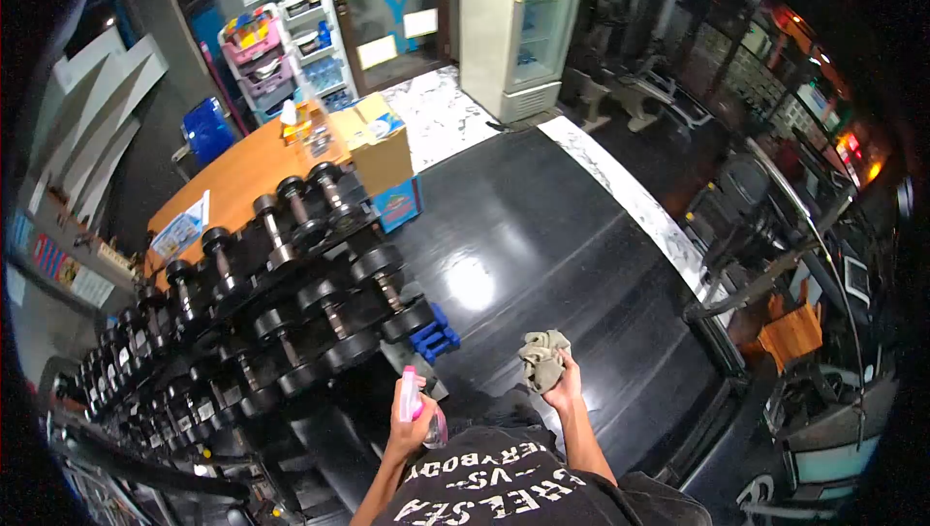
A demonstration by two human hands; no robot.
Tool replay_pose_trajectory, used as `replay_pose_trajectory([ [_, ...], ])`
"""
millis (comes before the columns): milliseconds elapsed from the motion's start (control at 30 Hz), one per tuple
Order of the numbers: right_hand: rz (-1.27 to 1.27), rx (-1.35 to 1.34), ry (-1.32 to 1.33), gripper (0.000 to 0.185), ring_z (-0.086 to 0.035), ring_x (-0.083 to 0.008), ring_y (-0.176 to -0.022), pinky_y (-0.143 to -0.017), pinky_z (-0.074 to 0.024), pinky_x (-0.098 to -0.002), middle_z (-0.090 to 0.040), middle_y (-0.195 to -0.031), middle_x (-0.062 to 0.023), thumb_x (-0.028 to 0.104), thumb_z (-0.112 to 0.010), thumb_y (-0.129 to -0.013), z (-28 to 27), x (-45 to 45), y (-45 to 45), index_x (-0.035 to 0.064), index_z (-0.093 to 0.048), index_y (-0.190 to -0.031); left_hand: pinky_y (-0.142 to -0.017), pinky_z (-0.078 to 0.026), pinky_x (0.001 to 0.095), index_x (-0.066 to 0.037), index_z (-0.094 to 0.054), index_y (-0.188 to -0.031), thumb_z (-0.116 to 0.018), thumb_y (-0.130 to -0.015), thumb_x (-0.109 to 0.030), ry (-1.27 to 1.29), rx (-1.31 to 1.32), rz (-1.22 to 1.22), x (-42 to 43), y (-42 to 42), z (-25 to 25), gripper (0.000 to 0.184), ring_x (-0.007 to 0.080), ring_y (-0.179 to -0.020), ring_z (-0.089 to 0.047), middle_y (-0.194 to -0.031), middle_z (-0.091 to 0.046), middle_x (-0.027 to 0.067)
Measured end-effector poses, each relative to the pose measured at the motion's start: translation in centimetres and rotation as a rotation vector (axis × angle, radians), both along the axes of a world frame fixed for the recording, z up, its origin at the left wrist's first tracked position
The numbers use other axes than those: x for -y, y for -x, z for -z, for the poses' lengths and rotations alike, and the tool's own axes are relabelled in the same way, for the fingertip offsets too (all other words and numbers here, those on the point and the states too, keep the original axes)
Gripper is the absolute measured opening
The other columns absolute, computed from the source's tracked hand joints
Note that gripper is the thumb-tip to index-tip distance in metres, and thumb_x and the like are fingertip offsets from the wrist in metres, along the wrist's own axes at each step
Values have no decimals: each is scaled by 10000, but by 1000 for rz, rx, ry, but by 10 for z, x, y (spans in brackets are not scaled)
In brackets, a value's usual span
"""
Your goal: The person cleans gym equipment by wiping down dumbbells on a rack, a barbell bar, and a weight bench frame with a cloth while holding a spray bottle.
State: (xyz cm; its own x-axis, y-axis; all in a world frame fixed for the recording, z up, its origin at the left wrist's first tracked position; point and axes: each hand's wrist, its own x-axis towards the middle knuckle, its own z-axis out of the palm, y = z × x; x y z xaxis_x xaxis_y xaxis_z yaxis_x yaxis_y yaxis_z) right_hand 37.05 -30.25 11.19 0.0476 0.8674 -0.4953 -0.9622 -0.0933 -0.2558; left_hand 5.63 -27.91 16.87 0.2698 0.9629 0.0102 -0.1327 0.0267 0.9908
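Observation:
In my left hand [411, 427] is a spray bottle [411, 392] with a pink and white trigger head; its clear body shows partly below my fingers. My right hand [564, 386] grips a crumpled grey-green cloth [543, 359], bunched above the fingers. Both hands are in front of my dark printed shirt, apart from each other. Nearest to my left hand are a blue dumbbell [435, 333] and the end of the rack of black dumbbells [391, 292].
Dumbbells fill a two-tier rack on the left, with a wooden desk [228, 177] behind it. A cardboard box [380, 153] stands beside the desk. A glass-door fridge [538, 27] is at the back. Gym machines line the right, beyond the black floor [542, 226].

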Motion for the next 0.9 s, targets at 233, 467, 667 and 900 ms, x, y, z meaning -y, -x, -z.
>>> replay_pose_trajectory([
  [233, 231, 71, 9, 413, -608, -281, -1103, -931, -500, -458, -622, -1232, -84, 355, -390, -992, -9, 30, -105, 110, -538, -1290, -686, -531, 324, 20, -343, -1409, -550, -907, 31, -105, 47, -10, -32, -119, 3, 543, 140, -700, -595, -1174, -566, 140],
  [467, 421, 92, 13, 401, -582, -278, -1150, -989, -463, -482, -606, -1257, -75, 352, -392, -997, -7, 65, -189, 134, -520, -1308, -750, -526, 296, 72, -411, -1349, -580, -889, -47, -172, -27, 200, -61, -228, -10, 504, 136, -750, -651, -1049, -637, 137],
  [667, 600, 22, -34, 448, -510, -347, -1232, -991, -347, -740, -526, -1347, -94, 359, -484, -952, -28, 89, -212, 142, -477, -1344, -810, -527, 326, 88, -444, -1287, -538, -920, -74, -263, 103, 386, -81, -291, -6, 413, 208, -793, -697, -1002, -647, 142],
  [900, 683, -4, -47, 472, -507, -354, -1238, -1014, -351, -719, -515, -1361, -125, 362, -446, -969, -25, 106, -229, 115, -456, -1371, -714, -533, 356, 9, -447, -1240, -488, -939, -47, 115, 244, 567, -97, -376, -14, 309, 182, -680, -621, -1053, -552, 159],
])
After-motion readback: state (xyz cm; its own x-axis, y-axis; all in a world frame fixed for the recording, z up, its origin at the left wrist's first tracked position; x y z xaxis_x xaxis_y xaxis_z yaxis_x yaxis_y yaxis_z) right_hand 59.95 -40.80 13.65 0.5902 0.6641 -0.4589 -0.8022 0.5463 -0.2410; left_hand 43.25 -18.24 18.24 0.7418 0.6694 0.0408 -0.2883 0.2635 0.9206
